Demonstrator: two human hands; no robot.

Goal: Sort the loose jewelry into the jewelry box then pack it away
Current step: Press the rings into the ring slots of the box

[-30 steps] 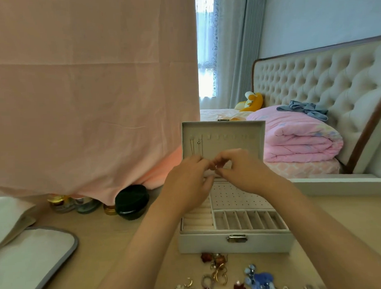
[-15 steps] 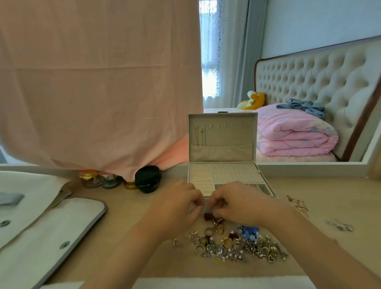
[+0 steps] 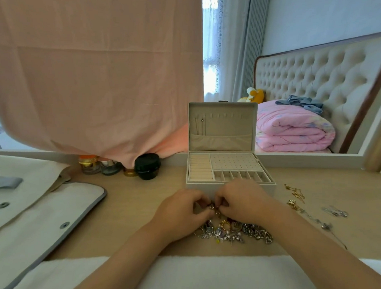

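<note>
Fingers of the left hand (image 3: 183,211) and right hand (image 3: 241,201) are curled and meet tip to tip, both pinching one small jewelry piece (image 3: 213,207) over the wooden table (image 3: 139,202). Straight ahead of the hands at twelve o'clock stands the jewelry box (image 3: 235,162), lid upright and trays showing, while the loose jewelry pile (image 3: 233,231) lies at five o'clock, just beside the wrists. Gold chains (image 3: 295,193) lie apart at three o'clock of the hands, and a black jar (image 3: 147,166) sits at nine o'clock of the box.

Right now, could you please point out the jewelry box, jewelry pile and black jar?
jewelry box (image 3: 221,130): head view, inside of lid.
jewelry pile (image 3: 233,230): head view, middle.
black jar (image 3: 147,167): head view, front.
</note>
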